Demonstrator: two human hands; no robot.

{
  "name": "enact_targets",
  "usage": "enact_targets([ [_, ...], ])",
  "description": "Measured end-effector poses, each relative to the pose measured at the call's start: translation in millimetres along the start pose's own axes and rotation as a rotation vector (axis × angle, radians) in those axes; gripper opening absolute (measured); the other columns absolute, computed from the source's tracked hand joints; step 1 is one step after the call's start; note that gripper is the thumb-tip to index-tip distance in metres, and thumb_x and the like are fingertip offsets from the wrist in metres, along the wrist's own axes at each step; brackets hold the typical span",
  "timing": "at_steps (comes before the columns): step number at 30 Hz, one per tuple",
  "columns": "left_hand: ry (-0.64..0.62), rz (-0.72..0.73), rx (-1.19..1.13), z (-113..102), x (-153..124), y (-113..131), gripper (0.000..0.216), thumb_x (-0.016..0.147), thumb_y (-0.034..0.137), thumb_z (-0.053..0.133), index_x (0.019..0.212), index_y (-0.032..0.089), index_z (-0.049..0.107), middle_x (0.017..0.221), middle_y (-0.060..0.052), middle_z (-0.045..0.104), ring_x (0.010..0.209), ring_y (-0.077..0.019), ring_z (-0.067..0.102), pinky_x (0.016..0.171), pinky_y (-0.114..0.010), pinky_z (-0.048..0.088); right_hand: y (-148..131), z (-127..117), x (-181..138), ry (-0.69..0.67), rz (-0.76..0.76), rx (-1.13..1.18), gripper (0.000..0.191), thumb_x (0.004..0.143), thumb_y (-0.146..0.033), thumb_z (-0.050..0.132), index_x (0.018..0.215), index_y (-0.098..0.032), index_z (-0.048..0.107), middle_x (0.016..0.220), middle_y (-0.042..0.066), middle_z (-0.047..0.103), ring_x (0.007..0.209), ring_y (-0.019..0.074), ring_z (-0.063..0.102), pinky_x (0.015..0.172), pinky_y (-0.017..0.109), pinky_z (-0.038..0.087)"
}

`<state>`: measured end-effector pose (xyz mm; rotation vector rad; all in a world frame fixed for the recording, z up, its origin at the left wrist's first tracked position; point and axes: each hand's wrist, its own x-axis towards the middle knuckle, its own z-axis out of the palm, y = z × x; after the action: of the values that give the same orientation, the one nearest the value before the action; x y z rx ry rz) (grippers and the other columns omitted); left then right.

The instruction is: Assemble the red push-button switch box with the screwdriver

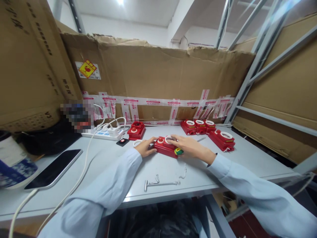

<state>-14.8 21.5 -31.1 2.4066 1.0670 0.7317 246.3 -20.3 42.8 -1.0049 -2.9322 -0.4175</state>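
Observation:
A red housing (165, 151) with a red knob and a white ring (169, 140) on top lies in front of me on the table. My left hand (146, 147) is closed around its left end, thumb along the near side. My right hand (190, 147) has its fingertips at the white ring. Tucked in its palm is a screwdriver (178, 151) with a green and yellow handle; a thin shaft shows beyond the hand. A loose white ring (137, 142) lies by my left hand. Nearer me is a T-shaped metal rod (160, 183) with small metal pieces beside it.
Several red housings (224, 141) stand at the back right, another (136, 130) at the back left. A power strip (105, 132), a small black square (122, 142), a phone (54, 168) with a cable and a cup (15, 165) are left. Cardboard (153, 72) walls the back.

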Motion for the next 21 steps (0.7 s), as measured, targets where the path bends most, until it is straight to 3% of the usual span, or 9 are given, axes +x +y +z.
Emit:
enact_targets([
  [6,-0.098,0.036,-0.102,3.2,1.7,14.2,0.065,0.080,0.031,0.052,0.138,0.019,0.024,0.129,-0.014,0.054,0.115,-0.0242,0.055,0.095,-0.039,0.043,-1.4,-0.6,-19.5,-0.028,0.123,0.003,0.074,0.065,-0.020,0.063,0.134,-0.020,0.037,0.131,0.017,0.043,0.103,0.0284,0.056,0.074,0.035,0.048],
  [10,-0.040,0.009,-0.013,-1.9,-0.5,10.4,0.065,0.079,0.032,0.053,0.136,0.018,0.025,0.135,-0.017,0.047,0.125,-0.0273,0.045,0.095,-0.043,0.043,1.9,-3.9,-39.7,-0.050,0.256,-0.030,0.073,0.065,-0.023,0.063,0.134,-0.020,0.039,0.128,0.017,0.044,0.100,0.0294,0.056,0.069,0.033,0.048],
  [15,-0.013,0.012,0.048,-2.8,-3.1,-2.7,0.061,0.076,0.034,0.056,0.131,0.017,0.033,0.125,-0.016,0.056,0.117,-0.0265,0.052,0.091,-0.040,0.046,10.4,-0.6,-74.0,-0.073,0.477,-0.098,0.071,0.065,-0.023,0.062,0.132,-0.019,0.040,0.124,0.017,0.046,0.093,0.0276,0.059,0.065,0.032,0.047],
  [21,-0.091,0.049,0.113,-1.3,-2.3,2.4,0.056,0.078,0.034,0.056,0.128,0.016,0.038,0.121,-0.015,0.057,0.111,-0.0250,0.056,0.097,-0.040,0.042,31.2,8.1,-106.4,-0.135,0.740,-0.182,0.069,0.067,-0.025,0.063,0.131,-0.018,0.040,0.115,0.018,0.049,0.096,0.0294,0.057,0.060,0.029,0.044],
])
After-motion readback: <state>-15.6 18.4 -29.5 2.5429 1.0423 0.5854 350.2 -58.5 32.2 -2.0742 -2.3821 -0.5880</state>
